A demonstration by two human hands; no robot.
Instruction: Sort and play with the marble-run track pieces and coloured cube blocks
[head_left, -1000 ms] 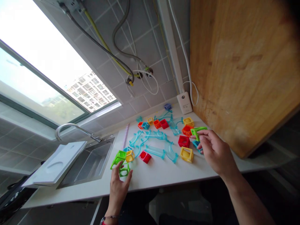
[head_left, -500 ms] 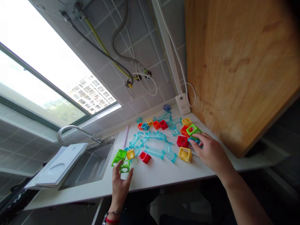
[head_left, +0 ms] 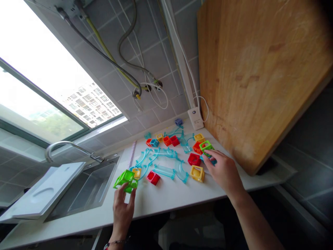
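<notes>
At the near left of the counter, my left hand (head_left: 123,203) has its thumb and fingers round the lower of two joined-looking green cube frames (head_left: 126,177). A yellow cube (head_left: 136,173) sits just behind them, and a red cube (head_left: 153,177) lies to their right. On the right, the fingertips of my right hand (head_left: 221,165) are closed at a green cube frame (head_left: 206,145). Below it a blue piece (head_left: 212,161) is partly hidden by the thumb. Orange (head_left: 197,148), red (head_left: 194,159) and yellow (head_left: 197,173) cubes stand close to that hand.
Clear-blue track pieces (head_left: 164,171) spread over the middle of the white counter (head_left: 166,194). Several more cubes (head_left: 174,140) stand behind. A sink (head_left: 85,187) with a white board (head_left: 49,191) is at left. A wooden panel (head_left: 255,80) and white box (head_left: 195,118) bound the right.
The view has shifted, so everything sits further left. My left hand has closed in on the green cube frames, which look slightly tilted. My right hand stays at its green cube frame.
</notes>
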